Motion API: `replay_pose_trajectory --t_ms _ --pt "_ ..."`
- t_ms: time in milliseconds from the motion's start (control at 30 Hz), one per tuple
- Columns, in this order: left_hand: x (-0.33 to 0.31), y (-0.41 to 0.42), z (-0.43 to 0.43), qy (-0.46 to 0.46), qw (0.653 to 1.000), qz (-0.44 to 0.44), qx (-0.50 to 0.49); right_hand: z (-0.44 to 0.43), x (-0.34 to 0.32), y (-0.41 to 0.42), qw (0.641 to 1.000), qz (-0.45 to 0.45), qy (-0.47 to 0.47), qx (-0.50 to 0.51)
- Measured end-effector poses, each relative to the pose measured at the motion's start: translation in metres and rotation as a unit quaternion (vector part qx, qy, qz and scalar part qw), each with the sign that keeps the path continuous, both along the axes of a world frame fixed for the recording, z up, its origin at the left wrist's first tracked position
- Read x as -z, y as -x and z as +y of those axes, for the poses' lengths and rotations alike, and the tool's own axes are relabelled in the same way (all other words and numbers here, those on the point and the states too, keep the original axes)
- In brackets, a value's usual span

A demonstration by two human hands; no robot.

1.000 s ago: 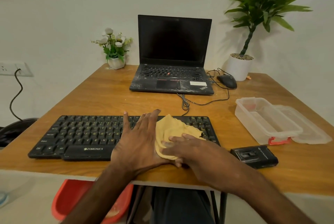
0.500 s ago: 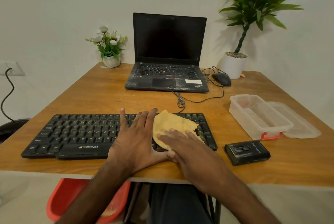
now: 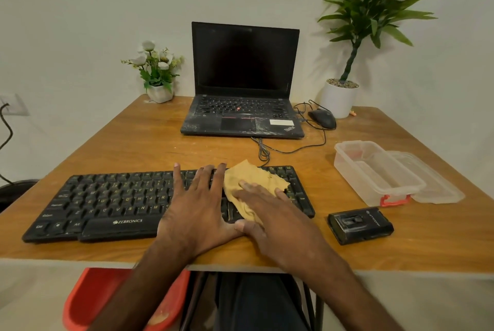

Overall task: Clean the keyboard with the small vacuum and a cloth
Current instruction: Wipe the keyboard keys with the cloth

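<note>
Evidently wiping: along the bench's (image 3: 139, 140) near edge, the left hand (image 3: 197, 210) lies flat and released, steadying the keyboard (image 3: 107, 202), while the right hand (image 3: 270, 213) presses the cloth (image 3: 254, 178) onto its right-end keys; the small vacuum (image 3: 359, 225) waits beside that end.

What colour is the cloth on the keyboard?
Yellow-orange, seen in the head view: the cloth under the right hand.

Black keyboard (image 3: 107, 202) with pale lettering; mustard-yellow cloth (image 3: 254, 181); black small vacuum (image 3: 361, 225); clear container (image 3: 374, 170) with red clip; honey-brown wood-grain table (image 3: 160, 143); black laptop (image 3: 243, 84).
</note>
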State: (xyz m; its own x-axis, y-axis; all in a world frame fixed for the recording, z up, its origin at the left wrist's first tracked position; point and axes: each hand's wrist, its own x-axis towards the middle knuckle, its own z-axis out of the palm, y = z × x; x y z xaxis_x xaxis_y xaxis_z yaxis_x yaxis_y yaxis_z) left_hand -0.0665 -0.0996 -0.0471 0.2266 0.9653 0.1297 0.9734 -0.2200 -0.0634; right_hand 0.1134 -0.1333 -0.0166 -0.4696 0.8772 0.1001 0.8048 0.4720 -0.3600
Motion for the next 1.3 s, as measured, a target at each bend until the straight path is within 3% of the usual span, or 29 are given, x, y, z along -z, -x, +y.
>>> replay_pose_trajectory --t_ms 100,267,367,533,767,967,1167,1300 --pt "-0.001 -0.002 0.0 -0.003 1.0 -0.022 -0.008 -0.001 -0.002 -0.005 1.0 -0.003 0.01 0.005" --pt "-0.001 -0.001 0.002 0.017 1.0 0.014 0.001 -0.006 0.002 0.003 0.998 -0.006 0.043 -0.043" --pt "-0.001 -0.002 0.002 -0.001 1.0 0.005 0.004 0.012 -0.001 0.009 0.999 0.025 0.021 -0.015" --pt "-0.005 -0.005 -0.003 0.001 1.0 0.0 -0.012 0.03 -0.015 0.004 0.996 -0.036 -0.004 0.079" --pt "-0.003 -0.003 0.0 0.009 1.0 0.004 -0.006 0.011 -0.013 0.019 0.999 -0.015 0.026 -0.031" --pt "-0.006 -0.004 -0.003 0.002 1.0 -0.013 -0.014 0.053 -0.02 0.007 0.995 -0.048 -0.019 0.081" --pt "-0.003 -0.003 -0.002 0.0 1.0 -0.023 -0.007 0.014 -0.008 0.005 0.997 -0.059 0.008 -0.039" --pt "-0.004 -0.004 -0.003 -0.004 1.0 -0.026 -0.002 0.039 -0.008 0.012 0.998 -0.044 -0.012 -0.043"
